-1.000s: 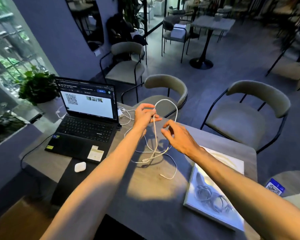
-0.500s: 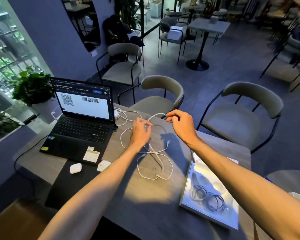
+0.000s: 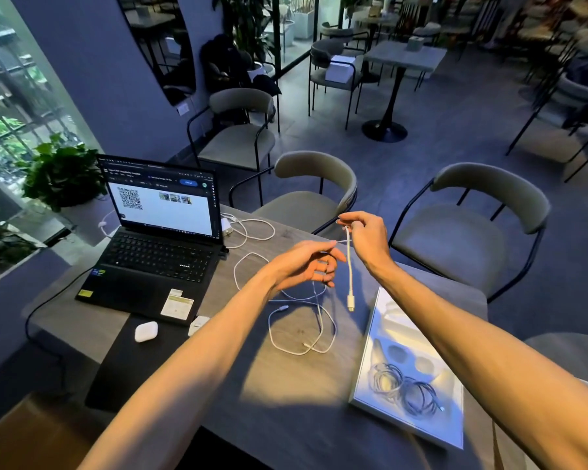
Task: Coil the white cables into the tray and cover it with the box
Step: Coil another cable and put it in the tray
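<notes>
A white cable (image 3: 350, 266) hangs from my right hand (image 3: 365, 235), which pinches it near one end above the table; its plug dangles below. My left hand (image 3: 308, 264) is just left of it, fingers loosely curled, with the thin cable running through them. More white cable (image 3: 301, 329) lies in loose loops on the table under both hands. The white tray (image 3: 381, 320) sits at the right, with coiled cables (image 3: 404, 390) lying in it. No box is visible near the tray.
An open black laptop (image 3: 157, 252) stands at the left with its charger cable (image 3: 252, 228) behind. White earbud case (image 3: 146, 331) and a small white item (image 3: 197, 325) lie near the laptop. Chairs (image 3: 314, 195) line the table's far edge; a plant (image 3: 62, 174) is far left.
My right hand has lifted a cable end up off the table, so its plug hangs free. My left hand turned palm-in beside it. The loops on the table have shifted.
</notes>
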